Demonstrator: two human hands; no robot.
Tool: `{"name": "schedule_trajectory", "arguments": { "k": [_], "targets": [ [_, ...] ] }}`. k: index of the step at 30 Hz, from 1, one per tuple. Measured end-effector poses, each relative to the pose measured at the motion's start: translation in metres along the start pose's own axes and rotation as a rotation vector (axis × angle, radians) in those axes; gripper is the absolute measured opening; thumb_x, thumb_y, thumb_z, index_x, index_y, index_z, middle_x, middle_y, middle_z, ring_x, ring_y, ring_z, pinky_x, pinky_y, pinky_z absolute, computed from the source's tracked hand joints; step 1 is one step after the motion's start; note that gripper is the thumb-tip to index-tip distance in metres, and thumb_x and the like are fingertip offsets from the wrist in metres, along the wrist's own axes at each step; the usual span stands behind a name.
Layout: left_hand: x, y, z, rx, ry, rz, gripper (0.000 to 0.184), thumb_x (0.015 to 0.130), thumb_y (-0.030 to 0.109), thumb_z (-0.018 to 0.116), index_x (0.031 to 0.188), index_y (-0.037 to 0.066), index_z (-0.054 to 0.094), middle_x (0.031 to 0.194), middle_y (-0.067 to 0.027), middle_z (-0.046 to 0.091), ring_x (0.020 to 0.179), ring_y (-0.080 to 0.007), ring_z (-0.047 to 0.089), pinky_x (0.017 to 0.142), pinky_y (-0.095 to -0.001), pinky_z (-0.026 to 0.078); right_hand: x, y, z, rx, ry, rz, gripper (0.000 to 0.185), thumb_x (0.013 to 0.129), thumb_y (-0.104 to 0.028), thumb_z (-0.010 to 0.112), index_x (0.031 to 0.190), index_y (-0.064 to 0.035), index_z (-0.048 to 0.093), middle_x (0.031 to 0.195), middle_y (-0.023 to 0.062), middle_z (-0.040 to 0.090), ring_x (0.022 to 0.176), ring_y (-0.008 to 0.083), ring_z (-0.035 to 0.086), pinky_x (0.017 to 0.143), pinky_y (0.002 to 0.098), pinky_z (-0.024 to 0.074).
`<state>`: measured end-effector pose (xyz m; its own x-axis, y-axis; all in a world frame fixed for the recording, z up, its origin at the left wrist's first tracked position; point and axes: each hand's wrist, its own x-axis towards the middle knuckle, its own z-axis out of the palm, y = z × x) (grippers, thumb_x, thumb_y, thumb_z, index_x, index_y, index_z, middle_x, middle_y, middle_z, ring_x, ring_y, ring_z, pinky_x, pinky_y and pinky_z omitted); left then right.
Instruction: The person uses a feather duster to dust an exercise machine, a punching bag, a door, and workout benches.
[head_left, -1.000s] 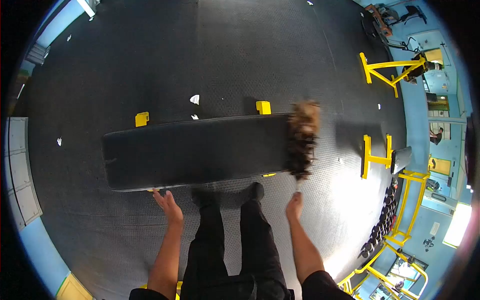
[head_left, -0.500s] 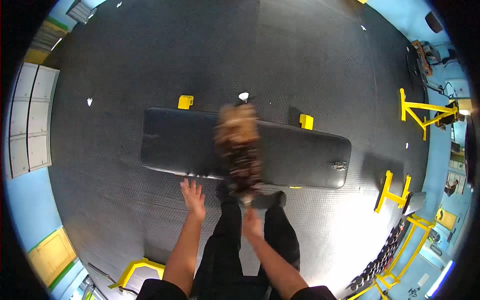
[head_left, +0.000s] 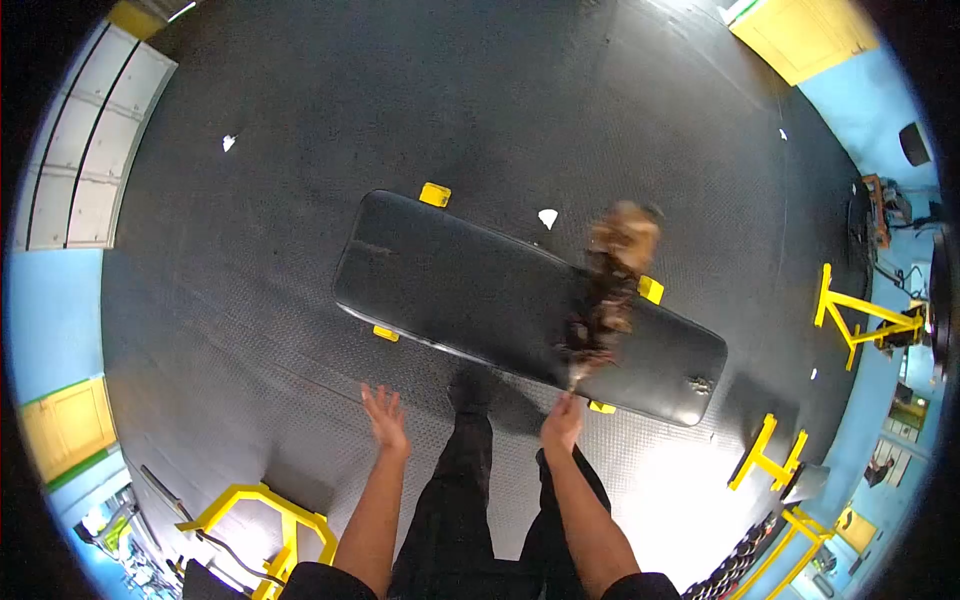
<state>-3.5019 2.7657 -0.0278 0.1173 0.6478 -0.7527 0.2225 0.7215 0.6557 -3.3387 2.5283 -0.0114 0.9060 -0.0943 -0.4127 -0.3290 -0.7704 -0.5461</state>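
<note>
My right hand (head_left: 562, 424) is closed round the handle of a feather duster (head_left: 610, 290). Its brown and tan feathers are blurred by motion and lie over the right half of a black padded bench (head_left: 450, 265). Whether the feathers touch the pad cannot be made out. My left hand (head_left: 385, 418) is held in the air with its fingers spread, holding nothing, near the bench's front edge. Torn, worn padding (head_left: 700, 385) shows at the bench's right end.
Yellow bench feet (head_left: 435, 194) stick out from under the pad. White scraps (head_left: 548, 218) lie on the black rubber floor (head_left: 400, 90). A yellow frame (head_left: 285, 515) stands at lower left, another yellow stand (head_left: 765, 455) at right. White lockers (head_left: 110, 130) line the left wall.
The feather duster in my right hand has moved right along the bench. My view has shifted and turned, so the bench now appears more slanted. My left hand stays spread.
</note>
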Motion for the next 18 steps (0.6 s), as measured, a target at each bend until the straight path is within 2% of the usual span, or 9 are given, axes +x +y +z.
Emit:
{"name": "schedule_trajectory", "arguments": {
  "k": [2, 4, 7, 9, 11, 13, 15, 16, 18],
  "targets": [
    [0.000, -0.004, 0.001, -0.024, -0.014, -0.008, 0.088, 0.091, 0.075, 0.030, 0.157, 0.024, 0.005, 0.160, -0.0139, 0.019, 0.143, -0.0371, 0.028, 0.114, -0.0545, 0.020, -0.015, -0.014, 0.024, -0.090, -0.256, -0.039, 0.029, 0.101, -0.029, 0.045, 0.104, -0.0025, 0.058, 0.096, 0.0266, 0.064, 0.095, 0.0493, 0.060, 0.076, 0.0478, 0.0490],
    [0.003, -0.007, 0.003, -0.053, 0.022, -0.066, 0.087, 0.091, 0.075, 0.032, 0.157, 0.025, 0.006, 0.160, -0.0127, 0.020, 0.142, -0.0366, 0.030, 0.113, -0.0540, 0.022, -0.043, -0.046, 0.042, -0.090, -0.509, -0.124, 0.029, 0.102, -0.030, 0.044, 0.107, -0.0055, 0.058, 0.100, 0.0262, 0.064, 0.098, 0.0474, 0.061, 0.077, 0.0492, 0.0504],
    [0.010, -0.008, 0.002, -0.124, 0.033, -0.054, 0.087, 0.090, 0.075, 0.033, 0.157, 0.027, 0.007, 0.160, -0.0114, 0.021, 0.141, -0.0361, 0.032, 0.112, -0.0537, 0.023, -0.074, -0.100, 0.058, -0.176, -0.634, -0.300, 0.028, 0.102, -0.030, 0.043, 0.109, -0.0086, 0.058, 0.103, 0.0236, 0.066, 0.098, 0.0453, 0.063, 0.077, 0.0514, 0.0512],
    [0.012, -0.003, 0.000, -0.156, 0.072, -0.055, 0.087, 0.090, 0.076, 0.034, 0.157, 0.028, 0.008, 0.160, -0.0108, 0.022, 0.139, -0.0353, 0.035, 0.112, -0.0535, 0.023, -0.076, -0.111, 0.067, -0.471, -0.894, -0.571, 0.027, 0.102, -0.031, 0.042, 0.111, -0.0110, 0.058, 0.107, 0.0207, 0.066, 0.098, 0.0433, 0.064, 0.077, 0.0529, 0.0513],
    [0.013, 0.005, -0.004, -0.187, 0.111, -0.056, 0.086, 0.089, 0.076, 0.034, 0.157, 0.029, 0.008, 0.159, -0.0102, 0.024, 0.137, -0.0346, 0.037, 0.111, -0.0532, 0.024, -0.070, -0.120, 0.055, -0.495, -0.876, -0.628, 0.027, 0.102, -0.029, 0.043, 0.115, -0.0121, 0.058, 0.112, 0.0192, 0.066, 0.103, 0.0418, 0.063, 0.082, 0.0498, 0.0515],
    [0.018, 0.011, -0.008, -0.166, 0.050, -0.004, 0.087, 0.090, 0.076, 0.034, 0.157, 0.028, 0.009, 0.158, -0.0106, 0.026, 0.135, -0.0327, 0.040, 0.110, -0.0529, 0.026, -0.052, -0.126, 0.044, -0.230, -0.698, -0.574, 0.031, 0.101, -0.026, 0.043, 0.126, -0.0138, 0.056, 0.119, 0.0211, 0.063, 0.110, 0.0406, 0.060, 0.089, 0.0464, 0.0498],
    [0.018, 0.014, -0.010, -0.155, 0.044, 0.014, 0.087, 0.089, 0.076, 0.033, 0.157, 0.028, 0.008, 0.158, -0.0111, 0.026, 0.135, -0.0330, 0.040, 0.110, -0.0526, 0.026, -0.025, -0.130, 0.031, -0.224, -0.552, -0.500, 0.037, 0.101, -0.022, 0.042, 0.137, -0.0133, 0.050, 0.129, 0.0166, 0.059, 0.118, 0.0388, 0.056, 0.096, 0.0467, 0.0469],
    [0.018, 0.015, -0.012, -0.120, 0.033, 0.028, 0.087, 0.089, 0.077, 0.033, 0.157, 0.028, 0.008, 0.158, -0.0116, 0.026, 0.135, -0.0332, 0.040, 0.110, -0.0524, 0.027, -0.012, -0.132, 0.027, -0.229, -0.566, -0.513, 0.037, 0.101, -0.022, 0.042, 0.137, -0.0133, 0.050, 0.129, 0.0166, 0.059, 0.118, 0.0388, 0.056, 0.096, 0.0467, 0.0469],
    [0.019, 0.012, -0.011, -0.123, 0.013, 0.044, 0.087, 0.089, 0.077, 0.032, 0.157, 0.028, 0.007, 0.159, -0.0120, 0.024, 0.136, -0.0343, 0.038, 0.111, -0.0529, 0.026, 0.006, -0.138, 0.027, 0.095, -0.300, -0.351, 0.038, 0.100, -0.016, 0.042, 0.137, -0.0108, 0.048, 0.128, 0.0226, 0.058, 0.117, 0.0421, 0.055, 0.096, 0.0454, 0.0470]
  ]
}}
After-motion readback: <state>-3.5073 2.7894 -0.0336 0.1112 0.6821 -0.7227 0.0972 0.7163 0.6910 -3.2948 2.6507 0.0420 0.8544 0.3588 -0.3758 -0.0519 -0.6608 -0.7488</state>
